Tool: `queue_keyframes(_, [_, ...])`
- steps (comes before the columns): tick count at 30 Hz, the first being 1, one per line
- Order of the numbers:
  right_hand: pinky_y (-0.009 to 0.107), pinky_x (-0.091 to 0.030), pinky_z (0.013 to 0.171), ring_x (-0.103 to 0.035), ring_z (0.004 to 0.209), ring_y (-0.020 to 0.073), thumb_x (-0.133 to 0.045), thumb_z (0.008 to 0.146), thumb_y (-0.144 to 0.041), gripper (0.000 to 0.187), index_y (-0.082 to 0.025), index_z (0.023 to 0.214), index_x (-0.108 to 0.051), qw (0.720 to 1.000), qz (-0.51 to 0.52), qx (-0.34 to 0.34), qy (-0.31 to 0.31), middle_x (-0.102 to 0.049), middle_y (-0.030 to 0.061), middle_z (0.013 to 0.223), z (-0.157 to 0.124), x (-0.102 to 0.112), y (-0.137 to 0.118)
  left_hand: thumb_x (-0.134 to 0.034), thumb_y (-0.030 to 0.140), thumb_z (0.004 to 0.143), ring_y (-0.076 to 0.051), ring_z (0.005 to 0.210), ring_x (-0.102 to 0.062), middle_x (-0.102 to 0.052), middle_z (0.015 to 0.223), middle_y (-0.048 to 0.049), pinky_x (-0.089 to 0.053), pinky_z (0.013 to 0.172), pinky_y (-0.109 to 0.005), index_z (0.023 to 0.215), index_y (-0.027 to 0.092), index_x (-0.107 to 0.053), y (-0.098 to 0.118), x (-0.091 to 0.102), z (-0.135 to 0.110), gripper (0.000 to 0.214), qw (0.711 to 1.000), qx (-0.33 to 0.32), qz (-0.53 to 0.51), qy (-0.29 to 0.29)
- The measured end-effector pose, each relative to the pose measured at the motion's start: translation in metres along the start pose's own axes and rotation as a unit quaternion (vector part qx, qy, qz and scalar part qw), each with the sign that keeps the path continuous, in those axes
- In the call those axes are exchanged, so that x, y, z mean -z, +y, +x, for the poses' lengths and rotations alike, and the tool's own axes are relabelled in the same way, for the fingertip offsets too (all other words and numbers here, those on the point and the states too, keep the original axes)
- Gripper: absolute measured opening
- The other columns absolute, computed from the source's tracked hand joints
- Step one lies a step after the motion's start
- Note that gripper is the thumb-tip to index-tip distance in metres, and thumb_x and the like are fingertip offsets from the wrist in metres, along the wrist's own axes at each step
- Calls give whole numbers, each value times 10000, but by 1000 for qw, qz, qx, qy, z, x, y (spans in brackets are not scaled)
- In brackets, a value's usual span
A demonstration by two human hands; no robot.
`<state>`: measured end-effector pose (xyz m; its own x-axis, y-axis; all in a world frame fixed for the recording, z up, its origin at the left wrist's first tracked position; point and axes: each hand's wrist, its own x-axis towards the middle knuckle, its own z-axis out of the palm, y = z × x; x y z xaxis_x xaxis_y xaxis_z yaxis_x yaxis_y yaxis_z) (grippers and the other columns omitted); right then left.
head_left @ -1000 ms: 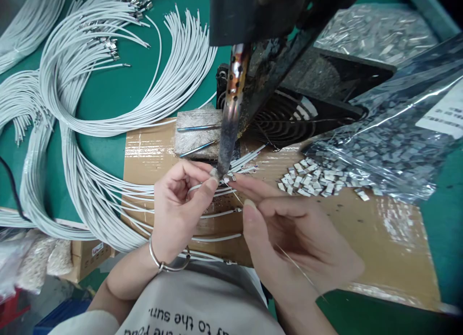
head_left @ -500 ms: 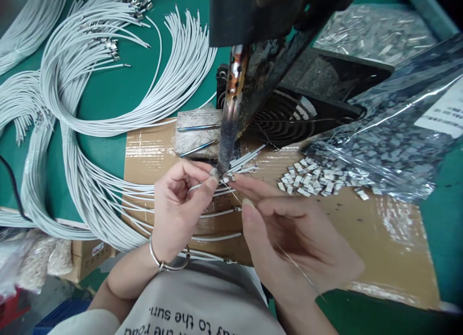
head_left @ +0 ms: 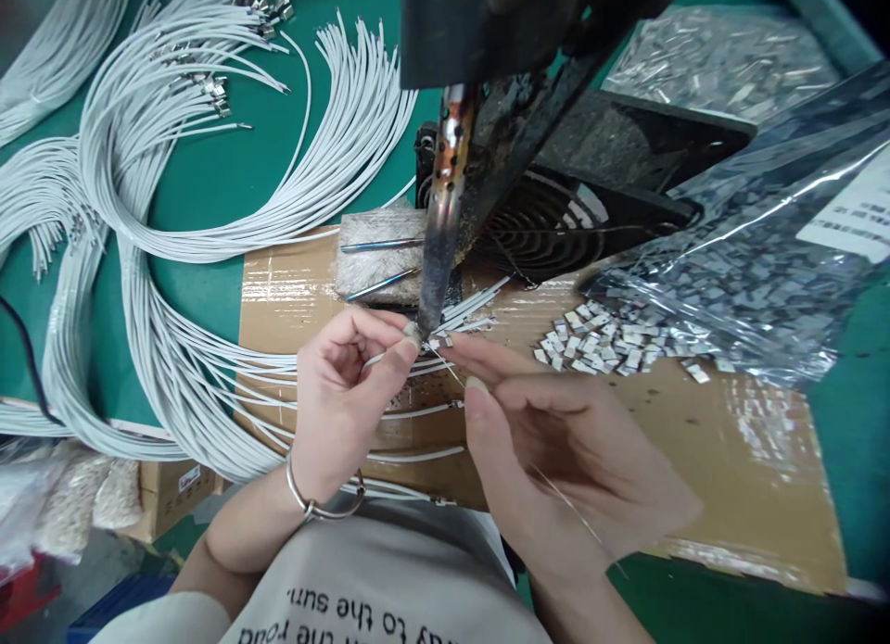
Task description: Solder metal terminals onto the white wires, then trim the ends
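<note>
My left hand [head_left: 344, 398] is closed in a pinch on the end of a white wire [head_left: 374, 359], right below the iron's tip. A soldering iron [head_left: 445, 199] with a perforated, heat-stained barrel points down from a black holder and reaches the wire end at my fingertips. My right hand [head_left: 556, 431] pinches a thin strand of solder wire [head_left: 571, 510], which runs up from the thumb to the tip. A small metal terminal [head_left: 442, 342] lies at the right forefinger's end, by the joint; what exactly supports it is hidden.
Loose metal terminals [head_left: 604, 340] lie right of my hands, beside a clear bag [head_left: 751, 264] of more. Behind the iron stands a black fan [head_left: 549, 222]. A grey pad [head_left: 379, 232] bears two metal rods. White wire bundles [head_left: 209, 241] cover the left, over cardboard [head_left: 723, 477].
</note>
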<state>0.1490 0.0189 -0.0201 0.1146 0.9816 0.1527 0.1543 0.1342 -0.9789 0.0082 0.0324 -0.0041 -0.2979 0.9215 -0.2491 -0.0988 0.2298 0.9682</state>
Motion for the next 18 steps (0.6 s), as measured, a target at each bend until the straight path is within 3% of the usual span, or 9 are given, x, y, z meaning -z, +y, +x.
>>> queue_keyframes(13, [408, -689, 878, -817, 976, 259, -736, 918, -119, 172, -254, 853, -652, 1000, -6, 12, -4, -835, 69, 1123, 1, 0, -1, -801, 206, 896, -96, 631, -542, -756, 960, -25, -428, 568, -237, 790, 207, -740, -1, 0, -1, 122, 1000, -3, -10, -3])
queue_keyframes(18, [359, -696, 774, -821, 954, 257, -771, 899, -137, 163, -240, 842, -658, 1000, 5, 4, 2, -835, 77, 1120, 1, 1, 0, -798, 175, 895, -84, 629, -523, -750, 933, -15, -425, 575, -218, 786, 197, -745, -1, 0, -1, 123, 1000, -13, -17, -5])
